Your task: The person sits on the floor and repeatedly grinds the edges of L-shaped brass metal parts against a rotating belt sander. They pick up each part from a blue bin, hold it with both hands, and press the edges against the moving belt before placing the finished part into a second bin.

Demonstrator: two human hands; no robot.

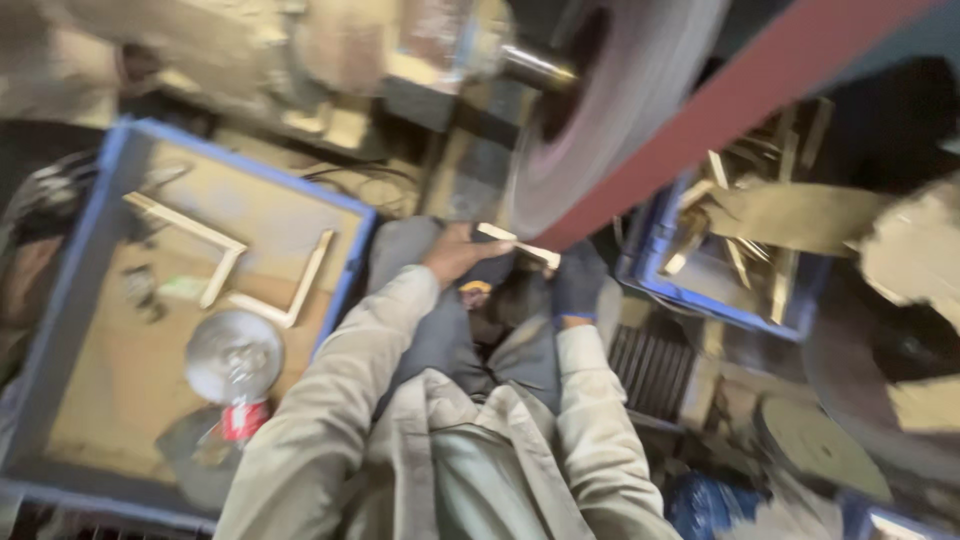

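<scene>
Both hands pinch a brass strip (518,243) — left hand (455,255) bare, fingers curled on one end, right hand (577,283) in a dark glove on the other. Just beyond the fingertips runs the red belt (740,105) round its wheel (610,110). Left of the left fingers, a blue tray (75,300) holds brass frames (225,262) — and a bottle (235,370).

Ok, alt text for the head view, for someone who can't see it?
Both hands, left and gloved right, hold a pale metal strip against a red sanding belt on a wheel. Blue crates sit either side: angle pieces at left, more strips at right.
</scene>
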